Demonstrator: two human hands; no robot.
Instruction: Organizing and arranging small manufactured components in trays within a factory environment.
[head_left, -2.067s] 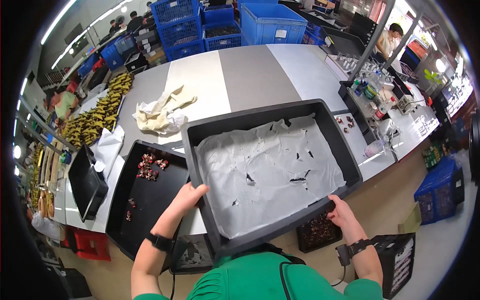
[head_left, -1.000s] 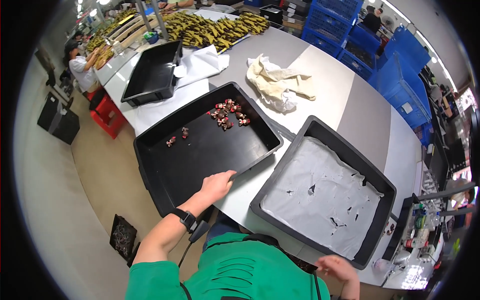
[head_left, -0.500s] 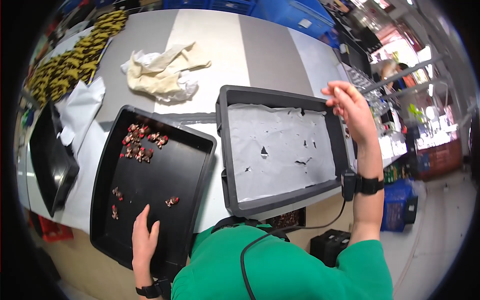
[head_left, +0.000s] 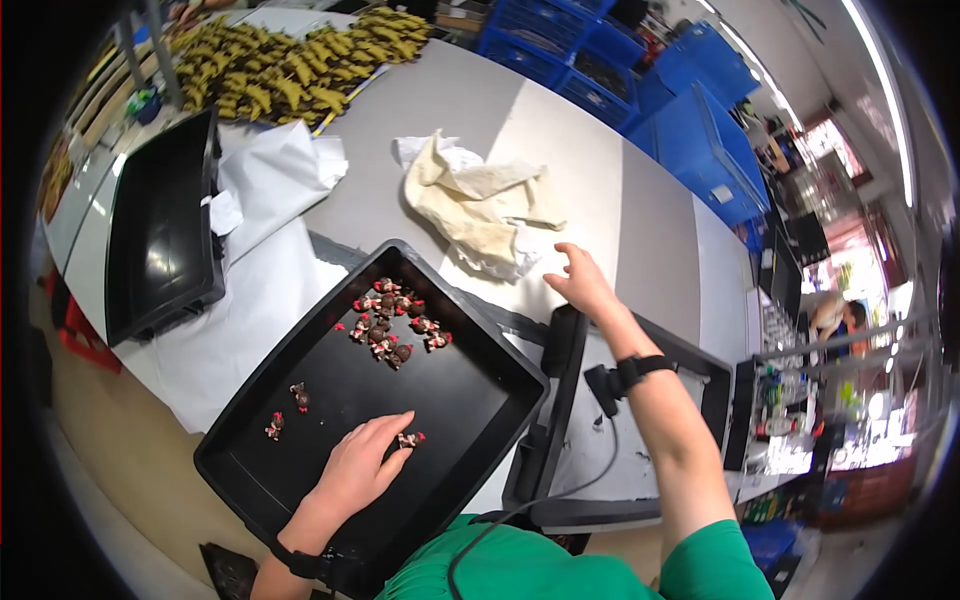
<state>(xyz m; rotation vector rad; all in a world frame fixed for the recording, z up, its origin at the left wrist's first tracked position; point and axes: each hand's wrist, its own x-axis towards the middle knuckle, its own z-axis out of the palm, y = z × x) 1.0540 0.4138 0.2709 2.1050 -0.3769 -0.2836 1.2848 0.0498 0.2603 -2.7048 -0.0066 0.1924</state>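
Inside a black tray (head_left: 470, 400), my left hand (head_left: 365, 460) reaches with thumb and fingers apart. A small brown, white and red figurine (head_left: 411, 440) lies between its fingertips; whether they touch it I cannot tell. Two more figurines, one of them a small figure (head_left: 275, 427), lie to the left of that hand. Several others form a cluster (head_left: 390, 325) at the tray's far end. My right hand (head_left: 582, 280) is in the air, fingers parted and holding nothing, near the far edge of a second tray (head_left: 575, 515) lined with torn grey sheet.
A crumpled cream cloth (head_left: 480, 195) lies on the table beyond the trays. To the left are white sheeting (head_left: 265, 290) and another black tray (head_left: 165, 230). Many yellow-and-brown pieces (head_left: 290, 75) cover the far left. Blue crates (head_left: 700, 150) stand behind the table.
The view has swung left. My left hand has moved further into the tray, to the lone figurine. My right hand has come left, from the second tray's far right corner toward its left side.
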